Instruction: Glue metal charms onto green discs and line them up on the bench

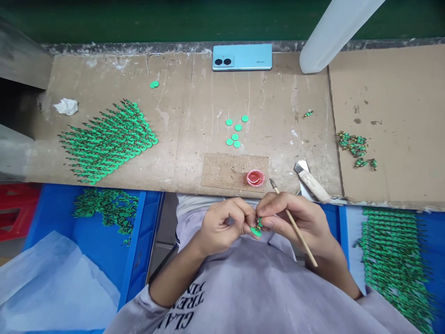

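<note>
In front of my chest, both hands meet on one small part. My left hand [227,225] pinches a round green disc [256,231] between thumb and finger. My right hand [299,220] pinches a tiny green and gold piece [259,221] that stands against that disc; whether the two are joined I cannot tell. A thin paintbrush [301,237] with a wooden handle rests between the fingers of my right hand, its dark tip pointing to the table. Just beyond my hands is a small round dish of red liquid [255,178]. Several loose green discs [238,127] lie farther back.
Assembled green pieces [111,141] stand in tight rows at left. Green and gold bits [356,144] lie at right, near a taped blade [313,182]. A phone [242,57] lies at the back. Blue bins [139,250] flank me. A white post [333,37] slants in.
</note>
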Tool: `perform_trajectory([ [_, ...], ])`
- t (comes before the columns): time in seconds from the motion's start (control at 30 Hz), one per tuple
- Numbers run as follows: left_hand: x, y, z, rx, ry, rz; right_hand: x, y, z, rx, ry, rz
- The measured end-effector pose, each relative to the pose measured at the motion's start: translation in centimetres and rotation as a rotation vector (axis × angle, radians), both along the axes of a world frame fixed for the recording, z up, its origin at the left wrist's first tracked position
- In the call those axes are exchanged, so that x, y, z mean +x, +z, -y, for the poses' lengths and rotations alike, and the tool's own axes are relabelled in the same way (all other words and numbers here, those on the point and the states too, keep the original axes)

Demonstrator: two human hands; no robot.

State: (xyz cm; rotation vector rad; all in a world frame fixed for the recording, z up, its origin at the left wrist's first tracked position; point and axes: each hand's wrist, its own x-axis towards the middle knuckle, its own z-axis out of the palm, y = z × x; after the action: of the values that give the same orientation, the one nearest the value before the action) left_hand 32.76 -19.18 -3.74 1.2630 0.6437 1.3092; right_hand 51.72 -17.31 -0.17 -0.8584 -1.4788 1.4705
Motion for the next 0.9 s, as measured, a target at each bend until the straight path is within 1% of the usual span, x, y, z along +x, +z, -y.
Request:
perform_trajectory([
  [0.2, -0.2, 0.1, 0.0, 0.096, 0.007, -0.059, 0.0, -0.1, 0.1, 0.0, -0.031, 0.075],
  [0.3, -0.1, 0.2, -0.1, 0.124, 0.013, -0.055, 0.0, -0.3, 0.1, -0.015, -0.053, 0.103],
  [0.4, -0.1, 0.3, -0.2, 0.128, 0.01, -0.059, 0.0, -0.5, 0.1, -0.05, -0.078, 0.102],
  [0.53, -0.2, 0.5, -0.3, 0.159, 0.016, -0.124, -0.1, -0.6, 0.1, -0.055, -0.067, 0.068],
  [0.73, 0.1, 0.3, -0.3, 0.069, 0.066, -0.079, 0.0, -0.9, 0.0, -0.054, -0.077, 0.034],
  [0.9, 0.1, 0.1, -0.3, 0.087, 0.042, -0.081, 0.1, -1.0, 0.1, -0.077, -0.061, 0.008],
])
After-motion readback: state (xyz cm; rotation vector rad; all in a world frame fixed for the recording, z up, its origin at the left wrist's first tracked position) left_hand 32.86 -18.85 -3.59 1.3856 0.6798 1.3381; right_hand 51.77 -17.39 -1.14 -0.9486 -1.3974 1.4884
